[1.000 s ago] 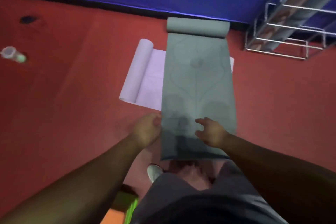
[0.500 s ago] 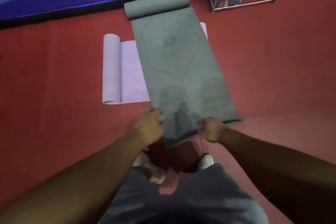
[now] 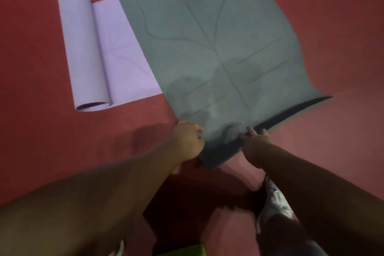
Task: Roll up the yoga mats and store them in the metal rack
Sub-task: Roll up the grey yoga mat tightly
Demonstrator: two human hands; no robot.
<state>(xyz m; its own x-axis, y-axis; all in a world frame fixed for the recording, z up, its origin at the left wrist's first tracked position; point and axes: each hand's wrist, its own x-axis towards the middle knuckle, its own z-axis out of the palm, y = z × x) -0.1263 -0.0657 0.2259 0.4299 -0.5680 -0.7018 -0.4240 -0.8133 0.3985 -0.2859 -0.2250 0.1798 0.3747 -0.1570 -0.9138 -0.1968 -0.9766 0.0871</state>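
I saw both hands, left [image 3: 188, 139] and right [image 3: 254, 145], gripping the grey-green line-printed mat [image 3: 207, 48] by its lifted near edge.

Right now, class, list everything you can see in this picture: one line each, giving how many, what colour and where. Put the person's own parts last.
grey-green mat: one, grey-green with faint line markings, spread from the top centre toward the person, near edge lifted off the floor.
lilac mat: one, pale lilac, left of centre, partly rolled, its flat part running under the grey-green mat.
floor: one, red, all around.
green thing: one, bright green, bottom edge; too cropped to identify.
shoe: one clearly visible, whitish, lower right.
left hand: one, gripping the mat's near edge.
right hand: one, holding the near edge, fingers over it.
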